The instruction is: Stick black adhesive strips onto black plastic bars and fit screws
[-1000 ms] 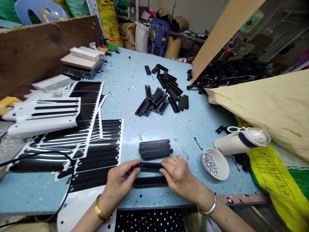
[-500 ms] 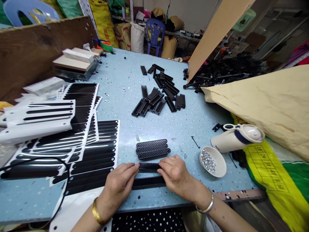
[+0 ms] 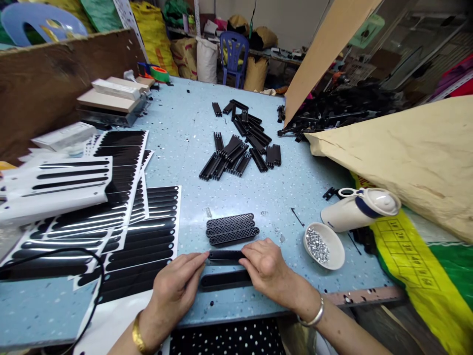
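A narrow black plastic strip (image 3: 225,255) with rounded ends is held low over the table's front part. My right hand (image 3: 268,266) pinches its right end between thumb and fingers. At its left end are the fingertips of my left hand (image 3: 179,283), closed together and touching the tip. Just below lies a second black strip (image 3: 225,280), flat on the table, its right end partly hidden by my right hand. Beyond the held piece, several black strips with a mesh pattern (image 3: 232,229) lie side by side.
Sheets of black adhesive strips (image 3: 140,246) cover the left side, with a black cable (image 3: 98,291) over them. A white bowl of small metal parts (image 3: 334,249) and a white bottle (image 3: 345,215) stand right. Toothed black pieces (image 3: 236,153) are heaped farther back.
My left hand has shifted slightly left, baring the rounded left end of the held strip. The lower strip's left end shows more too. My right hand keeps its pinch.
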{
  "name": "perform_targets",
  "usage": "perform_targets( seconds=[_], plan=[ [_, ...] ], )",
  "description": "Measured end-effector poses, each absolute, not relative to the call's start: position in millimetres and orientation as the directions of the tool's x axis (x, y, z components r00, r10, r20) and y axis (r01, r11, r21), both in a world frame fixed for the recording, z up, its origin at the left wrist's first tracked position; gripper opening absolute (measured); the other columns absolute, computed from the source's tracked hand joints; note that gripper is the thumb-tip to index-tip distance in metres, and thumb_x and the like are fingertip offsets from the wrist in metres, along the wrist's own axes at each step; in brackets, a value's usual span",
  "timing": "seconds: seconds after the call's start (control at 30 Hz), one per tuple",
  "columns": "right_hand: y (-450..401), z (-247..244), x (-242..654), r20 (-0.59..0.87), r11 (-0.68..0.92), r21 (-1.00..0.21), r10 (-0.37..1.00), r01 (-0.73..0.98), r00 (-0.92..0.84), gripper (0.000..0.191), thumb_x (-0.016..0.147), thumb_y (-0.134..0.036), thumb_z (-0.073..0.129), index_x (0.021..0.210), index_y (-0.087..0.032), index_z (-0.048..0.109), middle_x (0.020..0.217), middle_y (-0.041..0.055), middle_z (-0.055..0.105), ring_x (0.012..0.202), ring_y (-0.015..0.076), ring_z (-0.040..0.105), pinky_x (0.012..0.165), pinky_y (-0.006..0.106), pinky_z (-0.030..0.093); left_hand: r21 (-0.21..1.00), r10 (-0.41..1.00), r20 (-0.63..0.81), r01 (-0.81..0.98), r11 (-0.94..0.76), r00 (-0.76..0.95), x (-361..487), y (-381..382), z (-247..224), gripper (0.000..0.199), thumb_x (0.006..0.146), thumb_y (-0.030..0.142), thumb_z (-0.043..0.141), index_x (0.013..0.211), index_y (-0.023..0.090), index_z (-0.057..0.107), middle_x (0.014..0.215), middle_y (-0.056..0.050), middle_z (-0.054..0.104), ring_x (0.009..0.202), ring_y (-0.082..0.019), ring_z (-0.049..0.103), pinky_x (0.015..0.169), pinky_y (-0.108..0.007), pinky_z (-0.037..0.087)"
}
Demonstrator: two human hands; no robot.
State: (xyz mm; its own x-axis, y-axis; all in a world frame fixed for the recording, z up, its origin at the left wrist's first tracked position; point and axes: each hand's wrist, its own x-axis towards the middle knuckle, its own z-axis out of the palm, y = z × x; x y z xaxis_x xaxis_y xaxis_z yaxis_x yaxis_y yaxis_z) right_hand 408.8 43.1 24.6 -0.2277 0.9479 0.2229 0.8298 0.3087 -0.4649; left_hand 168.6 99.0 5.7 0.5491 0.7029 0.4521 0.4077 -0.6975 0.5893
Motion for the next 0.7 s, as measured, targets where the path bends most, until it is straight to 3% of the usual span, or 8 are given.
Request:
perform_targets(
  seconds=[0.13,0.33,0.7],
  plan=[
    [43.7,26.2,408.5,0.232,0.313,-0.473,0.946,0.824,-0.227,0.016,0.091,-0.016,0.052,0.089,-0.016,0.068,0.082,0.0061,0.070,0.075,0.0211,0.061,0.069,0.036,0.036,0.558,0.681,0.439,0.416,-0.718,0.587,171.1,98.0,3.4,0.032,0.092,0.008,0.050,0.121,0.016,0.060,0.099,-0.008,0.070,0.087,-0.016,0.068,0.077,-0.028,0.056],
    [44.1,23.5,408.5,0.216,0.303,-0.483,0.950,0.822,-0.223,0.017,0.091,-0.017,0.051,0.085,-0.016,0.067,0.079,0.0056,0.068,0.074,0.0208,0.060,0.069,0.036,0.037,0.556,0.727,0.479,0.471,-0.685,0.492,172.3,97.2,5.7,0.027,0.091,0.013,0.054,0.117,0.015,0.060,0.093,-0.007,0.071,0.080,-0.016,0.069,0.073,-0.027,0.056],
    [45.5,24.8,407.7,0.215,0.325,-0.446,0.943,0.834,-0.252,0.022,0.092,-0.017,0.047,0.078,-0.016,0.064,0.074,0.0062,0.066,0.070,0.0205,0.057,0.065,0.036,0.035,0.487,0.604,0.457,0.385,-0.784,0.653,167.5,99.0,-0.3,0.046,0.088,0.000,0.043,0.130,0.016,0.053,0.100,-0.011,0.068,0.085,-0.020,0.064,0.074,-0.033,0.056]
  ],
)
